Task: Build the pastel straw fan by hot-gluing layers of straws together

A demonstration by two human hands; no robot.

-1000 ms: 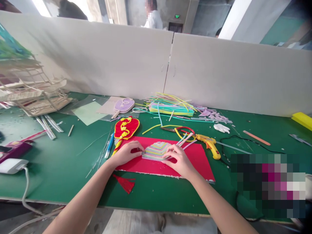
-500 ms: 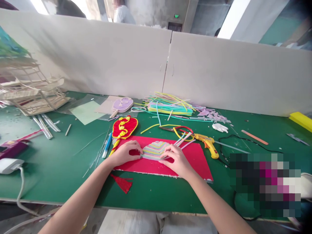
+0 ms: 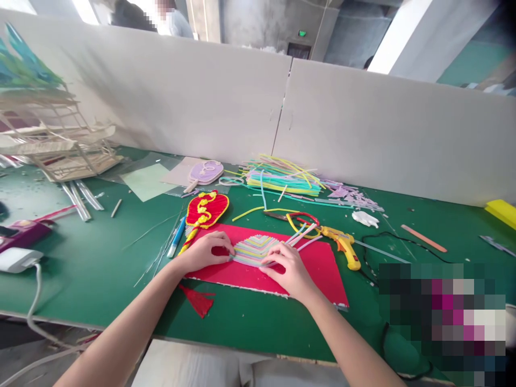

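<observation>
A striped piece of pastel pipe cleaners (image 3: pixel 253 248), laid in nested V rows, rests on a red board (image 3: pixel 318 277). My left hand (image 3: pixel 207 252) pinches its left end between thumb and fingers. At its right side my right hand (image 3: pixel 287 266) is closed on the lower edge, thumb below and fingers above. Loose pipe-cleaner ends (image 3: pixel 304 236) stick out past my right hand toward the upper right. The exact contact under the fingertips is hidden. Just beyond the board's left end lies a red and yellow fan (image 3: pixel 215 208); its red tassel (image 3: pixel 199 301) shows below the board.
Scissors (image 3: pixel 300 217) and a yellow glue gun (image 3: pixel 342 244) lie behind and right of the board. A pile of pipe cleaners (image 3: pixel 282 180) sits near the partition (image 3: pixel 181 97). A blue pen (image 3: pixel 176 237) lies left; a lilac fan (image 3: pixel 206 172) stands farther back.
The view has shifted slightly. Both hands keep their hold on the striped piece, with almost no movement against it.
</observation>
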